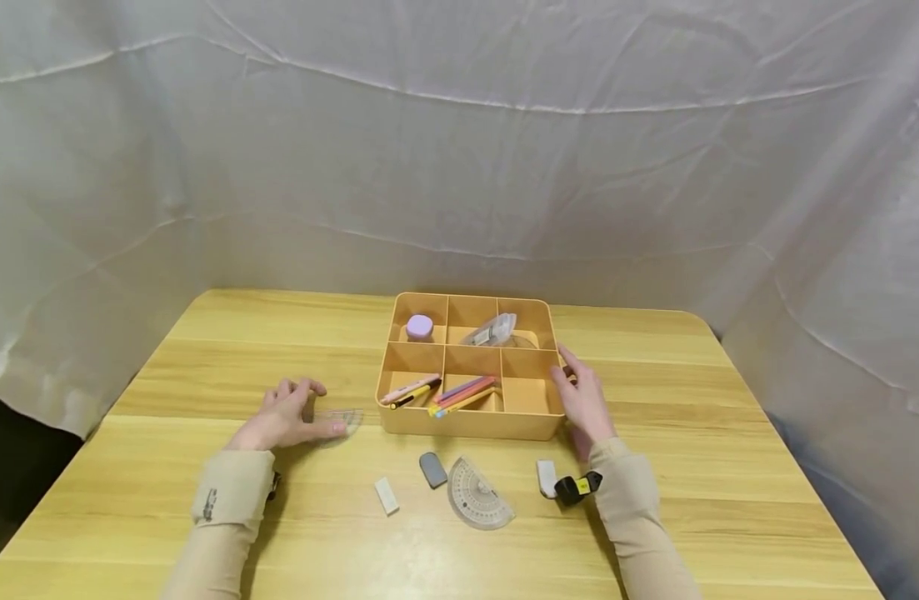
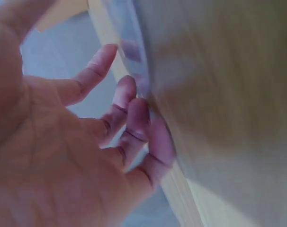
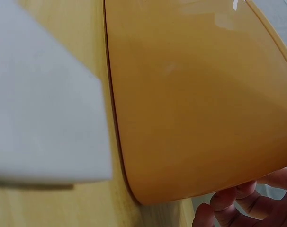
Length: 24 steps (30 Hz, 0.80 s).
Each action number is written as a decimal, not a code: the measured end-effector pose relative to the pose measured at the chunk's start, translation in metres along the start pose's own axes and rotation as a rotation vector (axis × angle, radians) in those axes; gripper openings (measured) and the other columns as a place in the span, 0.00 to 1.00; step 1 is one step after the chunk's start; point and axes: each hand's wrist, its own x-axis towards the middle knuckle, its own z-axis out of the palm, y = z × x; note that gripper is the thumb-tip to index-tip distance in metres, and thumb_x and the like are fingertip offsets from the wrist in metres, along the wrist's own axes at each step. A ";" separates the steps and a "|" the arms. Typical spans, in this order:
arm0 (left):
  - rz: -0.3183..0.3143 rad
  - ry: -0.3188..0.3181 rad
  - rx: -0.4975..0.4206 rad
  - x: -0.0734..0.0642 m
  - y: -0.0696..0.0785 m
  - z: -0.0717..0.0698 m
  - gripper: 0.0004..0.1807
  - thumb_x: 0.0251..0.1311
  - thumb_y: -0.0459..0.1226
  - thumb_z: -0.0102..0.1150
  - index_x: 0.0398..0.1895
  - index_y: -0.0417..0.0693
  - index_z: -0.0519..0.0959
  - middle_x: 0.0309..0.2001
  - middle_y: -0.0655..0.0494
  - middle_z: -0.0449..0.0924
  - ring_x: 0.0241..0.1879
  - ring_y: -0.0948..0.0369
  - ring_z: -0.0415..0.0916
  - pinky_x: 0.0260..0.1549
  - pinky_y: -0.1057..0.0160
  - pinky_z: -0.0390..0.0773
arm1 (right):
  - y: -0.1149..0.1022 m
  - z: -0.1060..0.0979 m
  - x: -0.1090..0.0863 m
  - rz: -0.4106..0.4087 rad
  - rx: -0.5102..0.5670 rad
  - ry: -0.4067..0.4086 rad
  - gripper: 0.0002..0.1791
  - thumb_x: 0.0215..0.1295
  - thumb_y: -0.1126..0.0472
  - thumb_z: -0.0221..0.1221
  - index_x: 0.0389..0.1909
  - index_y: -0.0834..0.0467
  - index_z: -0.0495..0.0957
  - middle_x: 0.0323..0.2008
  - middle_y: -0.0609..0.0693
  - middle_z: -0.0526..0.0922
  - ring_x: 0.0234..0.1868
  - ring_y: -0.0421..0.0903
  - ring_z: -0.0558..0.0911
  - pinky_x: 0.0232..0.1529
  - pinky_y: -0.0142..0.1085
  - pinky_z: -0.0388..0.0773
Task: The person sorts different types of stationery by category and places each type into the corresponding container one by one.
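My left hand [image 1: 282, 417] is low over the table on the left, its thumb at a clear protractor [image 1: 352, 419]. The left wrist view shows its fingers [image 2: 138, 116] loosely bent beside the protractor's blurred edge [image 2: 139, 33]. With my right hand [image 1: 585, 404], I touch the right side of an orange six-compartment organizer [image 1: 466, 423]. Its fingertips [image 3: 224, 199] lie along the outer wall in the right wrist view. Several pens [image 1: 466, 393] lean in the front compartments. A purple rounded item [image 1: 419, 327] and clear-wrapped items [image 1: 495, 331] lie in the back ones.
In front of the organizer lie a white eraser [image 1: 387, 496], a grey eraser [image 1: 432, 470], a second clear protractor [image 1: 479, 497] and another white eraser [image 1: 546, 478] beside the right wrist. Grey fabric [image 1: 474, 183] hangs behind the wooden table [image 1: 339, 558].
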 end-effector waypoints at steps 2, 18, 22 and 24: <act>-0.003 -0.010 0.015 -0.001 0.004 0.002 0.46 0.47 0.58 0.76 0.62 0.41 0.66 0.53 0.34 0.63 0.50 0.39 0.58 0.43 0.46 0.70 | 0.000 0.000 0.000 -0.002 0.005 -0.002 0.28 0.77 0.62 0.46 0.75 0.64 0.60 0.39 0.64 0.77 0.35 0.48 0.75 0.34 0.32 0.72; 0.046 0.055 0.015 -0.004 0.006 0.005 0.31 0.51 0.48 0.76 0.52 0.41 0.73 0.47 0.41 0.71 0.47 0.43 0.63 0.43 0.47 0.72 | 0.000 0.000 -0.002 -0.005 0.007 -0.004 0.28 0.78 0.62 0.47 0.75 0.64 0.61 0.38 0.63 0.77 0.32 0.44 0.73 0.32 0.30 0.71; 0.070 0.096 0.038 -0.003 0.006 0.005 0.29 0.50 0.48 0.75 0.49 0.41 0.76 0.43 0.44 0.74 0.45 0.46 0.67 0.42 0.49 0.73 | -0.001 0.000 -0.002 -0.004 0.009 -0.005 0.28 0.78 0.62 0.47 0.75 0.64 0.60 0.38 0.62 0.76 0.31 0.43 0.72 0.31 0.29 0.71; 0.065 0.115 0.046 -0.002 0.006 0.006 0.29 0.50 0.48 0.75 0.48 0.40 0.76 0.41 0.45 0.75 0.44 0.47 0.69 0.42 0.50 0.73 | -0.001 0.000 -0.002 -0.007 0.008 -0.005 0.28 0.78 0.62 0.47 0.75 0.64 0.60 0.38 0.62 0.77 0.30 0.42 0.72 0.31 0.30 0.71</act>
